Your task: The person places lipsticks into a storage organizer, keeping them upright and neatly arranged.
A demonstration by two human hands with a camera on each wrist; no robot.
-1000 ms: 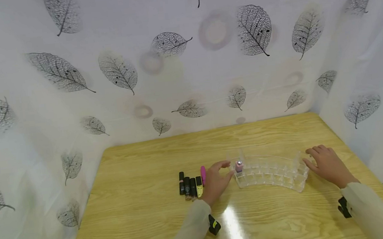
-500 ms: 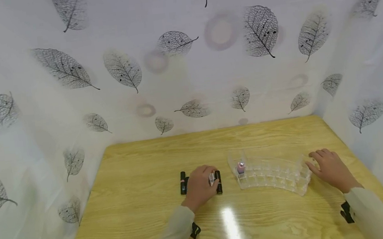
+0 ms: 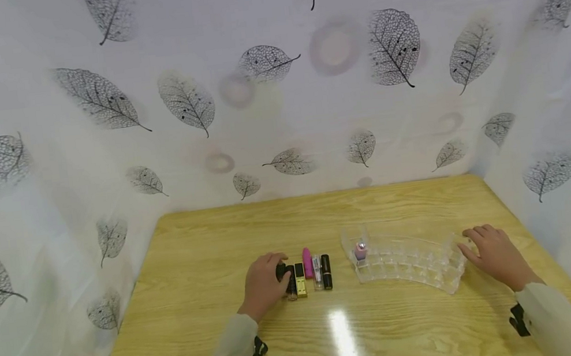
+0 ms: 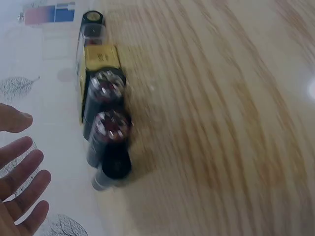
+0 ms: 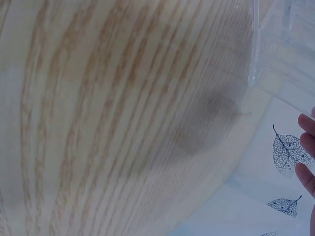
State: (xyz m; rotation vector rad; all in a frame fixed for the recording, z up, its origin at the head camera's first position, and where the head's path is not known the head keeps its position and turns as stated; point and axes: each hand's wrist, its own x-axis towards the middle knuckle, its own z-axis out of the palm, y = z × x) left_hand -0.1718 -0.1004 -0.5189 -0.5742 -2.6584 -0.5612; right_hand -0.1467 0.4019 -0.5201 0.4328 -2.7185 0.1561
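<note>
My left hand [image 3: 264, 287] hovers at the left end of a row of lipsticks on the table, fingers spread and holding nothing. In the left wrist view, its fingertips [image 4: 37, 160] are apart from the dark tubes. The row has black tubes [image 3: 290, 282], a gold-and-black lipstick [image 3: 300, 281], a bright pink tube [image 3: 307, 263], a clear tube [image 3: 317, 273] and a black lipstick [image 3: 327, 272]. The hand partly covers its left end. My right hand [image 3: 497, 254] is relaxed beside the right end of a curved clear acrylic organizer [image 3: 409, 263]; its fingers [image 5: 307, 177] hold nothing.
A small pink-purple bottle [image 3: 360, 251] with a silvery top stands in the organizer's left end. The wooden table [image 3: 209, 244] meets a pale leaf-print sheet [image 3: 279, 115] at its back and sides.
My left hand has moved left from beside the organizer's small bottle to the row's far end, uncovering the pink, clear and right-hand black tubes. My right hand has barely moved.
</note>
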